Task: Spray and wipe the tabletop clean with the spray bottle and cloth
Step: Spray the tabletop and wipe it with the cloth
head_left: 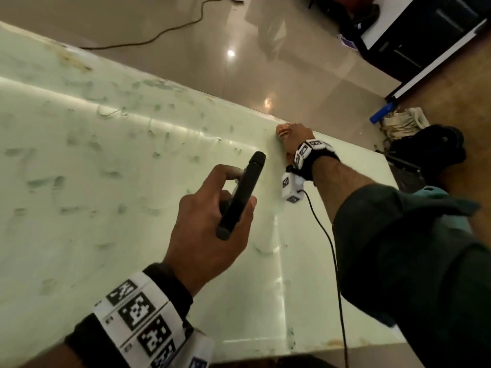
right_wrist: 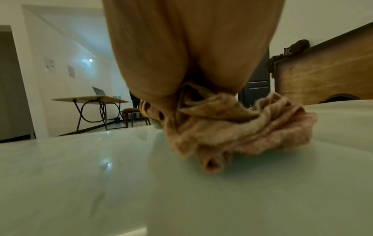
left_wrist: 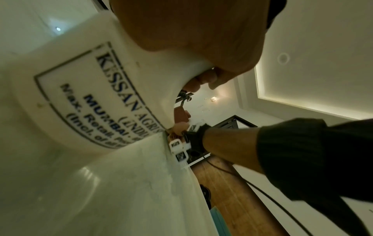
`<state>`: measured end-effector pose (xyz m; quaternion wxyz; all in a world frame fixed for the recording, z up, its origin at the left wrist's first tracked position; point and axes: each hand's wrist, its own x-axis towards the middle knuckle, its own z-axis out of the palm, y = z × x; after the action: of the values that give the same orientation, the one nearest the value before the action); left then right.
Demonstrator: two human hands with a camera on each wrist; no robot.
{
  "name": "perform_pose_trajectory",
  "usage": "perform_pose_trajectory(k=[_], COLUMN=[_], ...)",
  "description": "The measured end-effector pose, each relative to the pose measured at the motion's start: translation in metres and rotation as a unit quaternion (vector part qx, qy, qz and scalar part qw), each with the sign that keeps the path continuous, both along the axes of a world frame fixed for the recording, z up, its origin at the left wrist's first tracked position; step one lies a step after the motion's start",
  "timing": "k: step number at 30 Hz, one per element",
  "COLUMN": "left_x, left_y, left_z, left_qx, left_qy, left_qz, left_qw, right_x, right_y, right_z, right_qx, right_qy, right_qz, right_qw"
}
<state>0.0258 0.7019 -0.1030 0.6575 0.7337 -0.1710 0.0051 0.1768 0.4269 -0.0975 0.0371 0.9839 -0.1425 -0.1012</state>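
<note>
Two hands are busy over the pale green tabletop (head_left: pixel 79 208), and it is smeared with streaks across most of its width. The left hand (head_left: pixel 212 227) hovers above the middle of the surface, fingers curled round the neck of the spray bottle (left_wrist: pixel 84 99); from the head view the black spray head (head_left: pixel 241 195) pokes out between thumb and fingers, pointing toward the far edge. The left wrist view shows the bottle's white body with a printed blue label, held close above the tabletop. Whether the trigger is being squeezed, I cannot tell.

Over by the far edge, toward the right corner, the right hand (head_left: pixel 295 140) bears down on the cloth (right_wrist: pixel 242 126). The right wrist view shows it well: a pinkish, crumpled cloth bunched up under the palm and fingers, gripped and touching the glossy surface. In the head view the cloth itself is almost wholly hidden beneath that hand.

Both wrists carry white marker bands, and a thin black cable (head_left: pixel 329 240) trails from the right wrist back across the tabletop to the near edge. Beyond the right edge, a black bag (head_left: pixel 430 147) sits on the floor.
</note>
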Motion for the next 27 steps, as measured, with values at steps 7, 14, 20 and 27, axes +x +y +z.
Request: perform_pose_trajectory(k=[7, 14, 20, 27], left_x=[0.001, 0.000, -0.004, -0.004], left_y=[-0.002, -0.001, 0.002, 0.006], left_z=[0.000, 0.003, 0.006, 0.009], left_qx=[0.002, 0.007, 0.018, 0.020], left_qy=[-0.015, -0.007, -0.020, 0.003], left_qz=[0.005, 0.023, 0.016, 0.011], left_qw=[1.000, 1.000, 1.000, 1.000], right_x=[0.020, -0.050, -0.133, -0.251], right_y=[-0.004, -0.004, 0.007, 0.053], right_z=[0.001, -0.006, -0.026, -0.021], right_qx=[0.034, 0.138, 0.154, 0.201], right_qy=[-0.013, -0.010, 0.015, 0.011], right_qz=[0.023, 0.032, 0.023, 0.029], right_qw=[0.999, 0.990, 0.988, 0.979])
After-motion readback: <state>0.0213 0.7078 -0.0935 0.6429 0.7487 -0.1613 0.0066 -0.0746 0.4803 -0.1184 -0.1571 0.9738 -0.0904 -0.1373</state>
